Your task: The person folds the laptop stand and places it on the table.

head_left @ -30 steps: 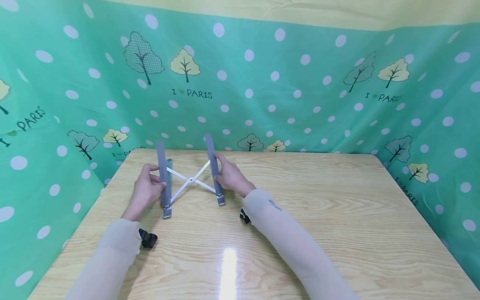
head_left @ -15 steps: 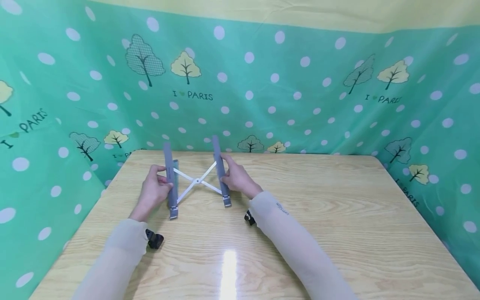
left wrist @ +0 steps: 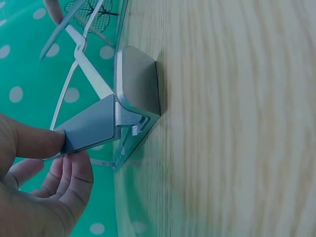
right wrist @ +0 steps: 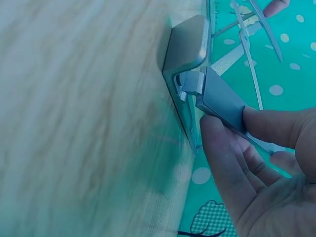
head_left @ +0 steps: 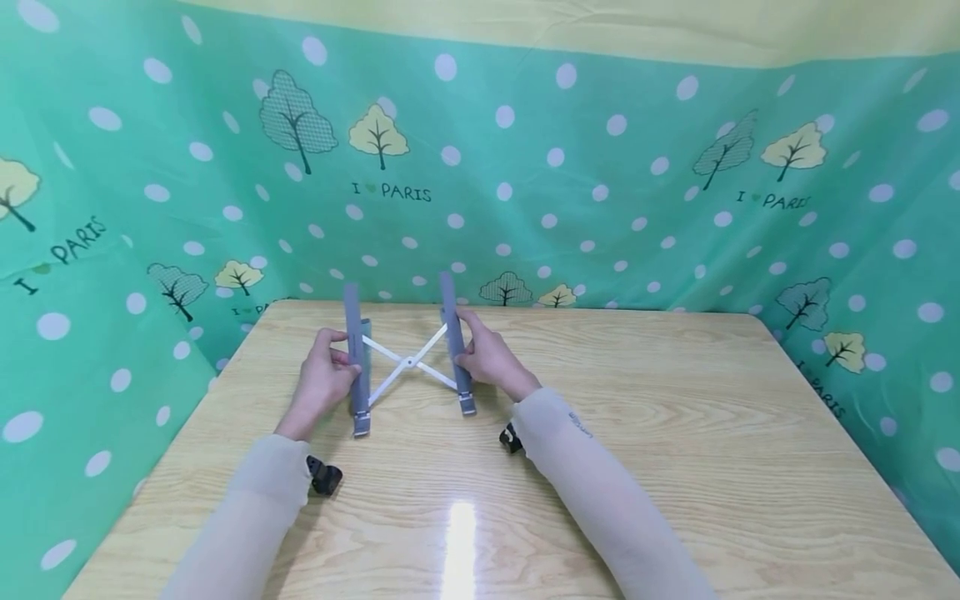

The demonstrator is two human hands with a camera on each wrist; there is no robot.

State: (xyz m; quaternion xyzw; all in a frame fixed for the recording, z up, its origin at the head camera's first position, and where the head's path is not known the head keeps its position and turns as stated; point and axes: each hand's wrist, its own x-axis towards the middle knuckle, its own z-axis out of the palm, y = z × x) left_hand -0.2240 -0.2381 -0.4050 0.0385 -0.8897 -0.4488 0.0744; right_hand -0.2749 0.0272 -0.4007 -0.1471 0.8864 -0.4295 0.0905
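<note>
A grey metal folding laptop stand stands unfolded on the left part of the table, its two side bars joined by a light X-shaped brace. My left hand pinches the left bar's upper arm between thumb and fingers. On the other side, my right hand holds the right bar the same way. In the left wrist view, the raised arm is hinged to a base rail lying along the tabletop. The right wrist view shows the matching raised arm and its base rail.
The pale wood-grain table reaches back to a green dotted cloth hung behind it and along both sides. A strip of glare lies near the front. Small black wrist cameras sit below the sleeve cuffs.
Both hands have shifted the stand to the right along the table, keeping their grips. The side bars stand very slightly closer together. The head view has also turned a little.
</note>
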